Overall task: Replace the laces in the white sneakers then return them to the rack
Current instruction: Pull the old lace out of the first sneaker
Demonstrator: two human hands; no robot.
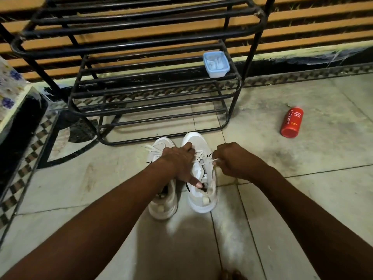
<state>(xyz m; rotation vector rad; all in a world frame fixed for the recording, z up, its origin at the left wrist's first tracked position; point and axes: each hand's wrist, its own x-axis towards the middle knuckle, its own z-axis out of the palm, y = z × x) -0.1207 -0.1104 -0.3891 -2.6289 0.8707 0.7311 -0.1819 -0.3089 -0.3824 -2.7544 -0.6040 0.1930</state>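
Two white sneakers stand side by side on the tiled floor, toes toward the black metal rack [157, 102]. My left hand [179, 162] rests on the right sneaker [201, 201], fingers over its laced front and thumb at the shoe's opening, partly covering the left sneaker [163, 205]. My right hand [232, 160] pinches the end of the white lace [210, 161] and holds it out to the right of the right sneaker. Loose lace lies across the left sneaker's tongue.
A pale blue plastic tub [216, 64] sits on the rack's middle shelf at the right. A red body-wash bottle [291, 122] lies on the floor to the right. A cloth-covered surface [10, 91] stands at the left edge.
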